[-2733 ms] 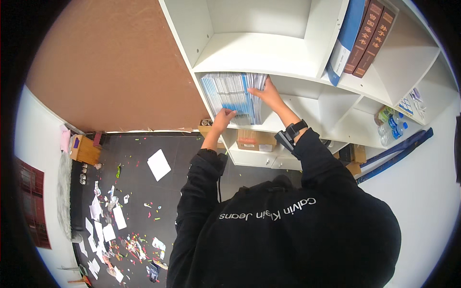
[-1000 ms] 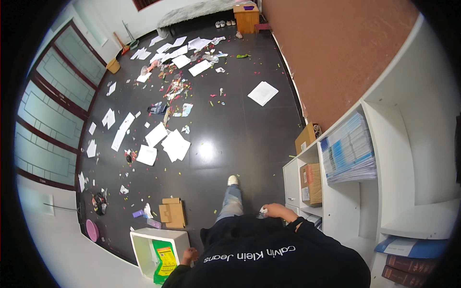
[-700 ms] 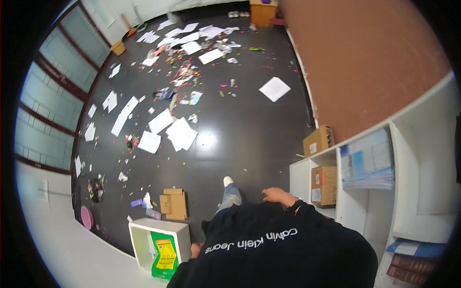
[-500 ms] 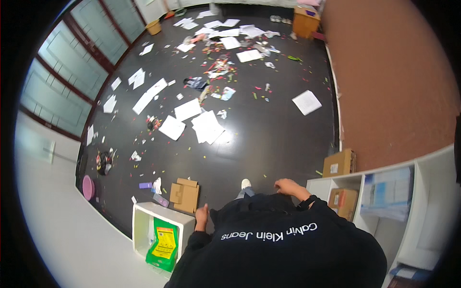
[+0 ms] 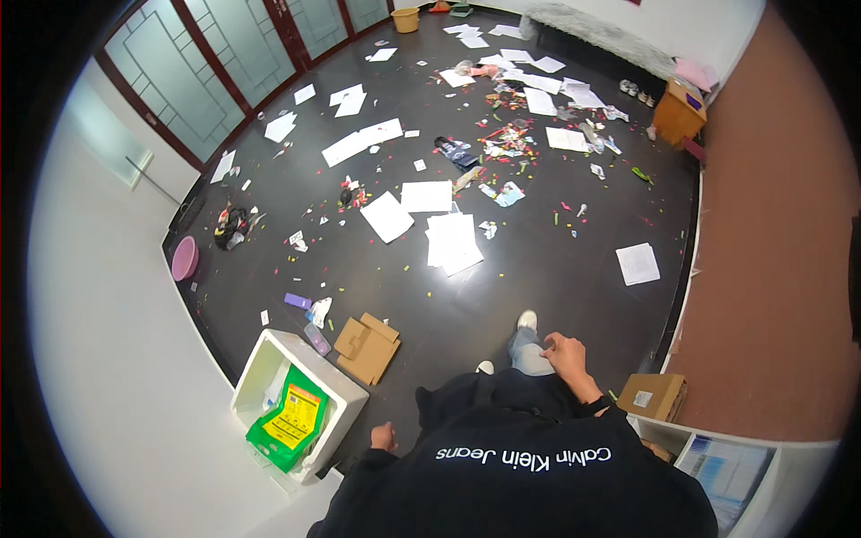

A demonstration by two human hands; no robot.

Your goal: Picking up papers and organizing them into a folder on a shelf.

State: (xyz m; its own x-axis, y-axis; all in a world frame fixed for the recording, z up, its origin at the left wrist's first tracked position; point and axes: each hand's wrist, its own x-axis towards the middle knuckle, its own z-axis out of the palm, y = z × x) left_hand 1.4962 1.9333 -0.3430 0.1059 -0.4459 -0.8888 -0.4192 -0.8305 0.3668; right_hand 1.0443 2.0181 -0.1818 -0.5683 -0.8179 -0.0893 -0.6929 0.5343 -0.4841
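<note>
My right hand [image 5: 565,356] hangs in front of my right leg, over the light jeans. Its fingers are loosely curled in, and no object shows in them. Low by my left side is my left hand [image 5: 384,437], closed into a small fist with nothing visible in it. The nearest things to it are a white foam box [image 5: 345,399] with a green and yellow bag [image 5: 291,417] inside, and an open brown cardboard box [image 5: 368,348] on the floor. Neither hand touches these. A white shoe [image 5: 527,320] is stepping forward on the dark floor.
Paper sheets [image 5: 455,244], colourful scraps and a dark cloth [image 5: 457,154] litter the floor ahead. A pink basin [image 5: 185,258] stands by the left wall, a yellow bin [image 5: 405,20] by the far doors. At right are a cardboard box [image 5: 653,396] and a white shelf [image 5: 807,466].
My view has swung left and moved forward, so the papers and boxes sit farther right in it. My right hand is now in front of my leg; a second shoe tip shows.
</note>
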